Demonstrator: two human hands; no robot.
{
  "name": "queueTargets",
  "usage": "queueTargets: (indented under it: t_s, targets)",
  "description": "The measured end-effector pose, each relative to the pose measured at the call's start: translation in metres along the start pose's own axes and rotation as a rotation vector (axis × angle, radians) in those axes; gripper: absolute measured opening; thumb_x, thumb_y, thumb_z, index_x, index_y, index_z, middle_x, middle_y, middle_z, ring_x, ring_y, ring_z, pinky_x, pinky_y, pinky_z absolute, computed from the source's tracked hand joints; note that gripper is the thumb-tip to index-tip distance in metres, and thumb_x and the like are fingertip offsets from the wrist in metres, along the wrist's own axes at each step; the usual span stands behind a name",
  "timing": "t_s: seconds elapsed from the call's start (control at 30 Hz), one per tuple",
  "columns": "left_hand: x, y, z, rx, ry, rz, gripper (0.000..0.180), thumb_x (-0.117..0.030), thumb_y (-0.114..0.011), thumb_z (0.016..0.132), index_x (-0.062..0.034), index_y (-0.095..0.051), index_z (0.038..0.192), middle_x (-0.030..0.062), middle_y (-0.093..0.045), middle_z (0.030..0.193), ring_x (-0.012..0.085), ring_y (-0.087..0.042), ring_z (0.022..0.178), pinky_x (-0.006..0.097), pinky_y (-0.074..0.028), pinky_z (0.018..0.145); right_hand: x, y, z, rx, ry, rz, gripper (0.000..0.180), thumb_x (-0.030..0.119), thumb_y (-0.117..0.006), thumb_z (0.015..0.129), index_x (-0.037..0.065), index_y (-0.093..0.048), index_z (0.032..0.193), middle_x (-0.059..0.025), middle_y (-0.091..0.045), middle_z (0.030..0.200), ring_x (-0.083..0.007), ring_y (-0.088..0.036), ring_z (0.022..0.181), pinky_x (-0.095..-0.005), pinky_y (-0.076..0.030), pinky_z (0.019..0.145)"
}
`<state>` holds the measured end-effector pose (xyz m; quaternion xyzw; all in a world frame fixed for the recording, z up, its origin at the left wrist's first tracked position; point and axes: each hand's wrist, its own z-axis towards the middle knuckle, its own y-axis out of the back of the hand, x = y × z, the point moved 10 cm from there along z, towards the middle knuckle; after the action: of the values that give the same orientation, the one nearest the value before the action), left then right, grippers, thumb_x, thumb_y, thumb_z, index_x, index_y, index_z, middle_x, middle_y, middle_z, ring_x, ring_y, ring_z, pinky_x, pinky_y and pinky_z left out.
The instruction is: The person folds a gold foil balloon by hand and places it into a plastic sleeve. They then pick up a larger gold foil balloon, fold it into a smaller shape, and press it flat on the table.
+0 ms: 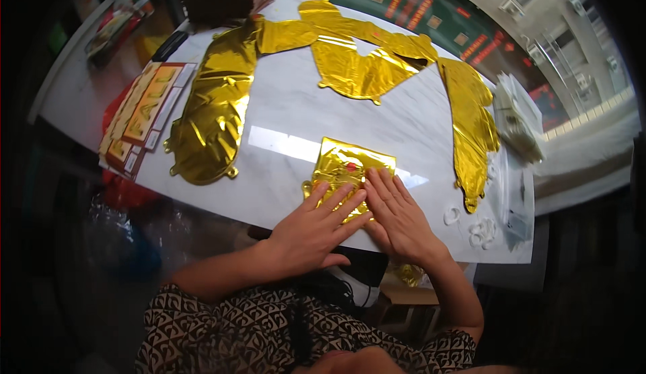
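Bare marble table (289,115) between flat foil balloons (208,125).

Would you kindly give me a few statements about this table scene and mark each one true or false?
1. Both hands press flat on the folded gold foil piece. True: left hand and right hand lie side by side on it.
2. The tabletop is dark wood. False: it is white marble-patterned.
3. Several unfolded gold foil balloons lie spread on the table. True.
4. The right hand holds scissors. False: it holds nothing, palm down.
5. Small white rings lie left of the hands. False: they lie to the right.
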<state>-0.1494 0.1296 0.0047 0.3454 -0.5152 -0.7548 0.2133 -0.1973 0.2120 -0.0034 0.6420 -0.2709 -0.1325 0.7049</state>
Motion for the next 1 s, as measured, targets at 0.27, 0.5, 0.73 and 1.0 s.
queueTargets:
  t_s: [0.27,0.5,0.73,1.0]
  targets:
    - [0.044,0.059,-0.056,-0.525,0.390,-0.241,0.050,-0.024,-0.077,0.080,-0.0019,-0.061,0.123,0.0172,-0.063,0.116,0.0312,-0.063,0.105,0.040,-0.050,0.090,-0.001,-0.002,-0.001,-0.002,-0.004,0.024,0.061,0.031,-0.041,0.098,-0.005,-0.032,0.146,-0.0257,-0.026,0.155,-0.0402,-0.020,0.146,-0.0471,-0.014,0.120]
    - [0.074,0.035,-0.048,-0.310,0.725,-0.683,0.034,-0.012,-0.075,0.084,0.0027,-0.066,0.113,0.0063,-0.068,0.098,0.0085,-0.060,0.072,0.024,-0.051,0.067,-0.001,0.003,-0.005,-0.056,0.010,0.040,0.060,0.030,-0.042,0.098,-0.005,-0.033,0.146,-0.0246,-0.027,0.155,-0.0387,-0.022,0.146,-0.0458,-0.014,0.121]
    - [0.095,0.023,-0.037,-0.136,0.823,-0.734,0.052,-0.014,-0.073,0.084,0.0071,-0.054,0.127,0.0146,-0.067,0.109,0.0123,-0.064,0.079,0.026,-0.053,0.068,0.002,0.006,-0.006,-0.116,0.037,0.021,0.061,0.028,-0.051,0.095,-0.005,-0.036,0.144,-0.0237,-0.032,0.153,-0.0378,-0.025,0.145,-0.0458,-0.018,0.120]
    - [0.092,0.026,-0.021,0.027,0.832,-0.758,0.047,-0.013,-0.067,0.086,0.0092,-0.054,0.125,0.0137,-0.066,0.108,0.0141,-0.064,0.081,0.026,-0.053,0.071,0.001,0.006,-0.007,-0.129,0.036,0.009,0.061,0.029,-0.050,0.096,-0.005,-0.036,0.144,-0.0235,-0.032,0.153,-0.0376,-0.026,0.145,-0.0456,-0.018,0.120]
